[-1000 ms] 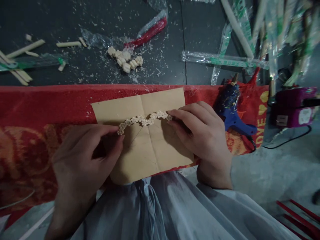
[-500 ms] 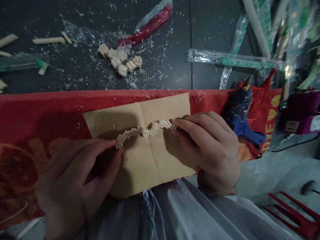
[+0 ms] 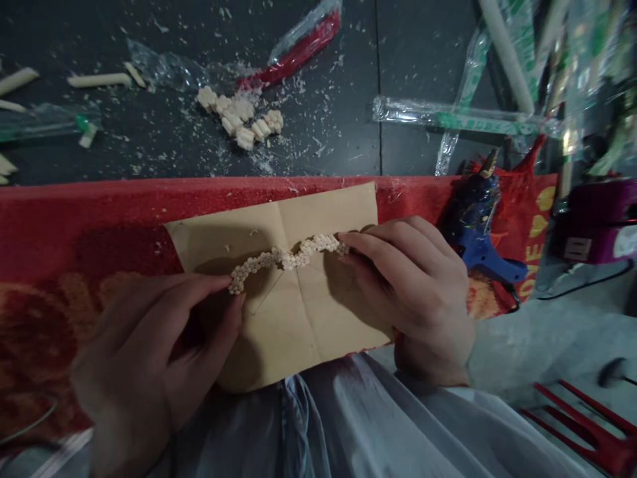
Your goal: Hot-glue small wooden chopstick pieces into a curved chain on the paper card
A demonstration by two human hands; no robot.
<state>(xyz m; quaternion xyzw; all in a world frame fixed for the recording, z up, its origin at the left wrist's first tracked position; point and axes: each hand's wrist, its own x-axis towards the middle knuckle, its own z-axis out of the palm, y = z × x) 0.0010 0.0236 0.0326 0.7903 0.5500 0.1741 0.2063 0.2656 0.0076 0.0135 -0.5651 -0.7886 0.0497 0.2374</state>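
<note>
A wavy strip of small cream-coloured pieces point(image 3: 288, 257) stretches between my two hands, above a creased tan sheet of paper point(image 3: 279, 332). My left hand point(image 3: 164, 345) pinches its left end between thumb and forefinger. At the other end, the thumb and forefinger of my right hand point(image 3: 418, 285) close on the strip and hide its tip. Thin pencil lines run across the paper below the strip. The paper lies on a red cloth point(image 3: 99, 206) over my lap side of the table.
A blue glue gun point(image 3: 482, 232) lies right of my right hand. Cream clusters point(image 3: 243, 123), a red plastic-wrapped item point(image 3: 298, 53) and scattered shavings lie on the dark table point(image 3: 343, 153). Plastic-wrapped sticks point(image 3: 448, 118) are at the upper right, near a purple box point(image 3: 602, 222).
Hardly anything differs. Both hands keep their pinch on the strip, which has tilted very slightly, and the view has shifted a little.
</note>
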